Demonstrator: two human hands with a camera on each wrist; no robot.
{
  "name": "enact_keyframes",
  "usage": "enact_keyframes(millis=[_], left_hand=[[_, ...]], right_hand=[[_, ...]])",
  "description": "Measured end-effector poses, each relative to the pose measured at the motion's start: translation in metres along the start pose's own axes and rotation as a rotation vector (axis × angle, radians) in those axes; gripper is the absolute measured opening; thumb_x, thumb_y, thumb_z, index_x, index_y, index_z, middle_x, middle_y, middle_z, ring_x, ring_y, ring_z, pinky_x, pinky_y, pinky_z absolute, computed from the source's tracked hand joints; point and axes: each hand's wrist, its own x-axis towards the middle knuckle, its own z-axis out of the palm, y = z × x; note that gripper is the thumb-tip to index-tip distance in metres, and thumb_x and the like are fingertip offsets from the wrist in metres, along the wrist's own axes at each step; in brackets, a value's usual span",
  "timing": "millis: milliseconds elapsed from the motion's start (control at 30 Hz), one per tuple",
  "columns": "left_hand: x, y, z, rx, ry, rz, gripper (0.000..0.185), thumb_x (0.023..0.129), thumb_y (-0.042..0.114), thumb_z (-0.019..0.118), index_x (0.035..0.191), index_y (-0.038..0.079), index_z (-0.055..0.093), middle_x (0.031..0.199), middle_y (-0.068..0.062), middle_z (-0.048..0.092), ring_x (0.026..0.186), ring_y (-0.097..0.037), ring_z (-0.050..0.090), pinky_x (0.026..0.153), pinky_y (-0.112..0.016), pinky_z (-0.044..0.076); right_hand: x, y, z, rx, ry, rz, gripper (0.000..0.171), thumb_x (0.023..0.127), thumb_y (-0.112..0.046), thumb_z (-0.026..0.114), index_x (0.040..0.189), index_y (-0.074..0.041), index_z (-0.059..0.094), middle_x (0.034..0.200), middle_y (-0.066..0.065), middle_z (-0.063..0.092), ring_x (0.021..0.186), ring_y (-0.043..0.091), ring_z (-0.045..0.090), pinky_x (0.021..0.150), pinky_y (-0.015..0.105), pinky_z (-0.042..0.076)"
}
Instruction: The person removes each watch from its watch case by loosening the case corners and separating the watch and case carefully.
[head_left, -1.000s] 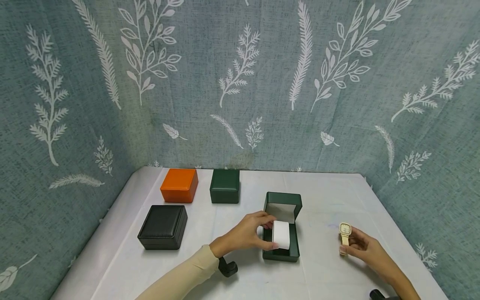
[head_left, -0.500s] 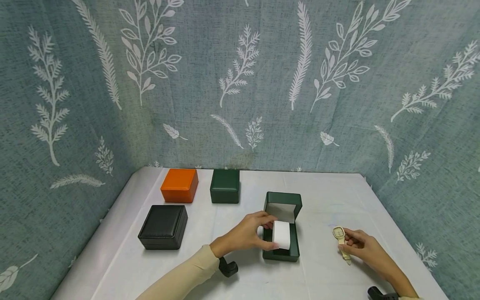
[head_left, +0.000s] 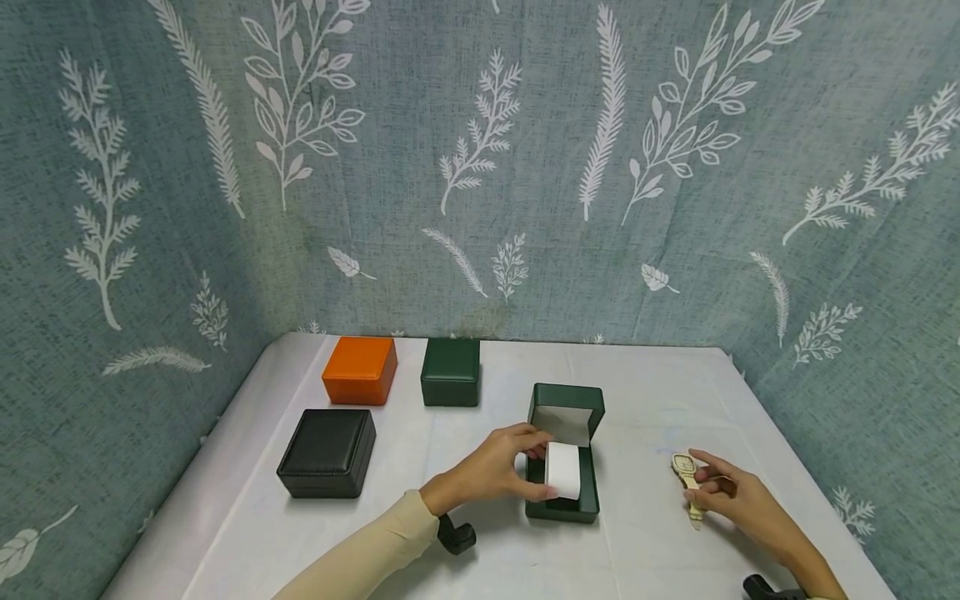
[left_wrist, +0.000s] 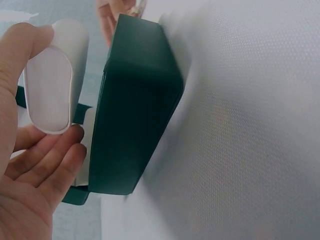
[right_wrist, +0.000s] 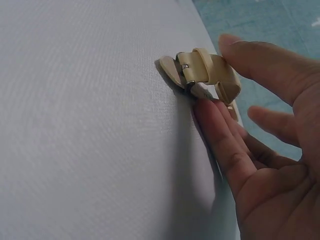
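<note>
A green watch box (head_left: 592, 500) stands on the table with its lid raised. My left hand (head_left: 487, 467) pinches a white watch cushion (head_left: 562, 471), thumb at the near end and fingertips at the far end; in the left wrist view the cushion (left_wrist: 49, 92) shows its flat oval end beside the box (left_wrist: 135, 110). To the right, my right hand (head_left: 738, 500) holds a cream-strapped wristwatch (head_left: 684, 468) low at the table, dial facing up-left. Seen from the right wrist, the buckled strap (right_wrist: 205, 67) lies between thumb and fingers.
A closed orange box (head_left: 358, 371) and a closed green box (head_left: 450, 372) stand at the back left. Nearer, a closed black box (head_left: 326, 454) sits on the white-covered table (head_left: 420, 550). A patterned cloth (head_left: 480, 250) walls in the back and sides.
The wristwatch has tilted from upright, its strap end swinging right and nearer me. My right index finger has straightened and lifted away from the watch. The left hand and cushion have stayed put.
</note>
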Motion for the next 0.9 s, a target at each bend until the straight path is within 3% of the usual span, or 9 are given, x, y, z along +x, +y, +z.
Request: enact_keyframes(millis=[333, 567, 900], left_hand=[[0.0, -0.001, -0.001, -0.007, 0.001, 0.005, 0.064, 0.085, 0.039, 0.086, 0.137, 0.01, 0.063, 0.113, 0.006, 0.06, 0.107, -0.015, 0.065, 0.093, -0.027, 0.054], [-0.002, -0.001, -0.002, 0.006, 0.007, 0.007, 0.062, 0.084, 0.039, 0.087, 0.135, 0.011, 0.064, 0.113, 0.005, 0.061, 0.106, -0.013, 0.064, 0.092, -0.029, 0.054], [-0.003, 0.0, -0.003, -0.004, 0.003, -0.005, 0.064, 0.084, 0.038, 0.087, 0.137, 0.012, 0.063, 0.115, 0.007, 0.06, 0.106, -0.011, 0.063, 0.091, -0.029, 0.055]], right_hand=[[-0.002, -0.004, -0.002, -0.116, 0.021, -0.017, 0.076, 0.096, -0.033, 0.075, 0.157, -0.006, 0.039, 0.128, 0.016, 0.057, 0.096, 0.013, 0.064, 0.078, 0.028, 0.056], [-0.004, -0.01, -0.005, -0.176, 0.087, -0.041, 0.068, 0.1, -0.036, 0.07, 0.155, -0.005, 0.044, 0.126, 0.015, 0.059, 0.093, 0.01, 0.066, 0.076, 0.029, 0.057], [-0.001, -0.022, -0.002, -0.174, 0.214, -0.175, 0.057, 0.1, -0.03, 0.07, 0.147, -0.002, 0.053, 0.115, 0.016, 0.063, 0.086, 0.016, 0.069, 0.071, 0.033, 0.06]])
